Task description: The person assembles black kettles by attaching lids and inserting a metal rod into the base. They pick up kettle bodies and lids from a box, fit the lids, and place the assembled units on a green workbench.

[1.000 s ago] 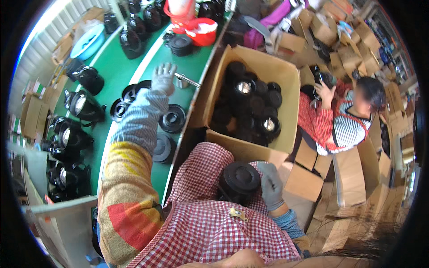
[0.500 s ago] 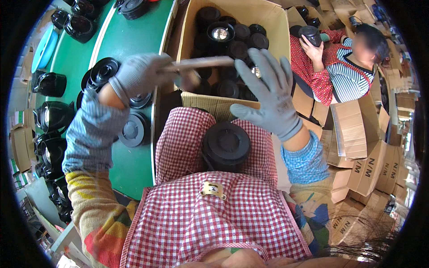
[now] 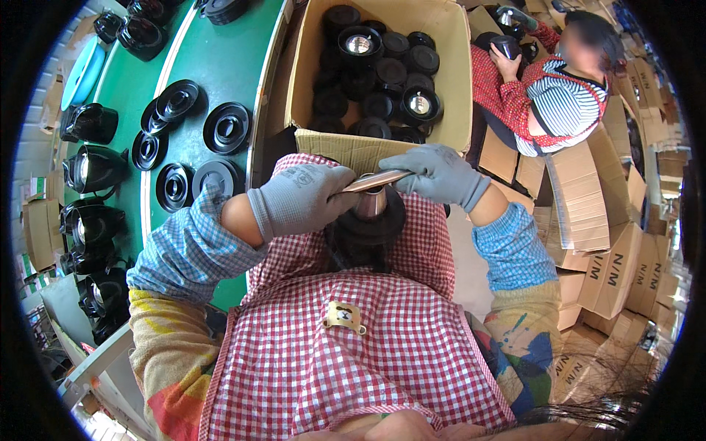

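My gloved left hand grips one end of a thin, flat metallic piece. The gloved fingers of my right hand are closed at its other end. Directly beneath it, a shiny metal cylinder stands out of a round black vessel, which rests in my lap on the red checked apron. My hands and the flat piece cover part of the cylinder's top, so I cannot tell whether they touch it.
Ahead, an open cardboard box holds several black round parts. Black ring-shaped lids lie on the green bench at left, with glossy black housings along its far side. At right, a co-worker handles black pots near stacked cartons.
Both hands have come down and together over the vessel in my lap, bringing the flat piece along. My right hand, spread before, is now closed on it. The metal cylinder now shows.
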`<state>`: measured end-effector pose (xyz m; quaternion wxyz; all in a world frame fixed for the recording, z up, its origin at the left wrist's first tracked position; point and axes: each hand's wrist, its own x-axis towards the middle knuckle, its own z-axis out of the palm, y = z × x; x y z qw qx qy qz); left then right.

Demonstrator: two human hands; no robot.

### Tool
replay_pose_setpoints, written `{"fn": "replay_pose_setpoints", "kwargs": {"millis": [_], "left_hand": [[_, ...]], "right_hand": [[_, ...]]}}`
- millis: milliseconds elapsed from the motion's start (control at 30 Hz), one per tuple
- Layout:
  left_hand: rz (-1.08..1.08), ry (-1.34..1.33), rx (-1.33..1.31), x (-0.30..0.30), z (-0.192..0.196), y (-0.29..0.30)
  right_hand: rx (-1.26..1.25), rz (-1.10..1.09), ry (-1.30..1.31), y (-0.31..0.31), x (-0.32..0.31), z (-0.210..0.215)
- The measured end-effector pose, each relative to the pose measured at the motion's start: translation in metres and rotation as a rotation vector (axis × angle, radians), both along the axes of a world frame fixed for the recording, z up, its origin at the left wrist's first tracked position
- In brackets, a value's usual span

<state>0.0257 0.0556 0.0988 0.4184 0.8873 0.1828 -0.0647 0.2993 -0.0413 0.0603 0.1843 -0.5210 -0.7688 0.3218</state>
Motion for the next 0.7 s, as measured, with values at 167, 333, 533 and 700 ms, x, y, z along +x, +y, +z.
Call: {"fn": "replay_pose_setpoints", "kwargs": {"millis": [167, 333, 533, 700], "left_hand": [[0.046, 0.108, -0.175, 0.013, 0.012, -0.017], [0.027, 0.133, -0.177, 0.023, 0.002, -0.011], [-0.068, 0.143, -0.289, 0.032, -0.003, 0.016], [-0.057, 0.167, -0.312, 0.037, 0.001, 0.012]], "right_hand": [[-0.054, 0.084, 0.106, 0.001, 0.010, -0.019], [-0.243, 0.199, -0.085, 0.013, 0.018, -0.013], [-0.393, 0.366, -0.336, 0.037, 0.017, 0.002], [-0.214, 0.654, -0.430, 0.056, 0.010, -0.003]]}}
